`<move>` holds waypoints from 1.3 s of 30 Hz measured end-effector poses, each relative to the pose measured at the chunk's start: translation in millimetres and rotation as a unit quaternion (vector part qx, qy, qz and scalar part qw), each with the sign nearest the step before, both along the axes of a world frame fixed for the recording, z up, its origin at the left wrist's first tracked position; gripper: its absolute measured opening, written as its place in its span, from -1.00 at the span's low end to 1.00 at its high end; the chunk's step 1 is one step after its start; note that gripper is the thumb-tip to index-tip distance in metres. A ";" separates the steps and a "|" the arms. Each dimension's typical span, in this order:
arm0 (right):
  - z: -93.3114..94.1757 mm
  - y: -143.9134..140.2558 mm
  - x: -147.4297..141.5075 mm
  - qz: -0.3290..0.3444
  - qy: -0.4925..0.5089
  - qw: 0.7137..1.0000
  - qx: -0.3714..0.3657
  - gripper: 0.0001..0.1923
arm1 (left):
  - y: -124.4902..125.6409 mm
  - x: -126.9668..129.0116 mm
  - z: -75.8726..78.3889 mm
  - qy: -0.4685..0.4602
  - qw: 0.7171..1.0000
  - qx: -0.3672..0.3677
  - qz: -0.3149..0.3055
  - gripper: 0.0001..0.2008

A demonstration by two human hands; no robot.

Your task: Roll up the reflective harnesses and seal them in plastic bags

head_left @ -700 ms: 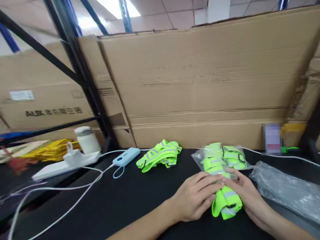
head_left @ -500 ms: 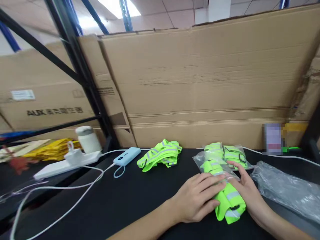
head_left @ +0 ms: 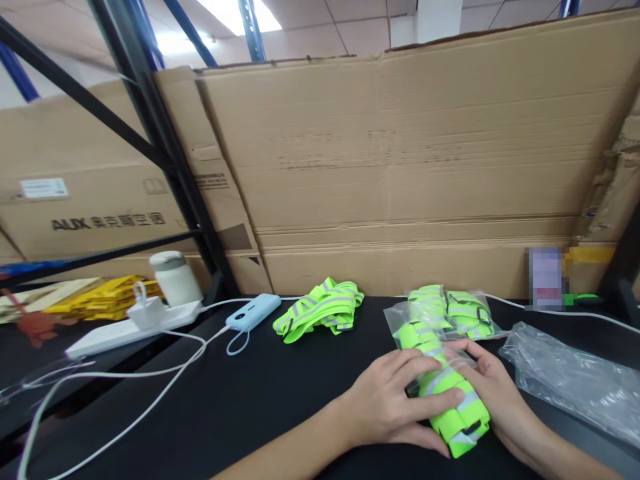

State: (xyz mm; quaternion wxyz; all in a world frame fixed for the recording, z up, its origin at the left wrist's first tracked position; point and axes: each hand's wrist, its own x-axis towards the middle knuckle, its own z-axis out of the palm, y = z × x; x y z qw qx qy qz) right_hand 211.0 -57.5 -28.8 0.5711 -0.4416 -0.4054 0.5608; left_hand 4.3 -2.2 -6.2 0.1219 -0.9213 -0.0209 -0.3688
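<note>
At nine o'clock on the black table (head_left: pixel 260 400), a white power strip (head_left: pixel 125 328) is seen with a charger plugged in and a small white jar (head_left: pixel 175 278) behind it; white cables (head_left: pixel 150 393) are trailed toward seven o'clock; a light blue power bank (head_left: pixel 253 311) is laid just right of the strip; a loose neon yellow reflective vest (head_left: pixel 320 309) is bunched near the centre; at five o'clock the left hand (head_left: pixel 395 403) is curled round a folded reflective vest (head_left: pixel 450 400), half inside a clear plastic bag (head_left: pixel 425 330); the right hand (head_left: pixel 493 387) is closed on the bundle's other side; bagged vests (head_left: pixel 467 310) are lying just behind; a pile of clear plastic bags (head_left: pixel 575 377) is spread at four o'clock.
</note>
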 end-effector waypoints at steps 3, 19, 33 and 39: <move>-0.9 -1.9 -3.7 0.017 0.021 1.000 0.000 -0.61 | -0.9 1.7 -1.6 -0.026 0.999 0.019 -0.004 -0.32; 8.2 -4.5 0.3 0.056 0.020 0.998 -0.027 -0.47 | 1.2 -2.6 4.1 -0.009 0.996 0.068 0.052 -0.66; 2.5 -2.9 -1.4 0.110 -0.042 0.991 0.068 -0.13 | 5.2 -10.0 5.7 -0.056 0.994 0.031 0.086 -0.67; 5.2 -3.0 -0.1 0.101 -0.040 0.993 0.050 -0.20 | 5.9 -6.8 -3.2 -0.059 0.982 -0.124 0.128 -0.60</move>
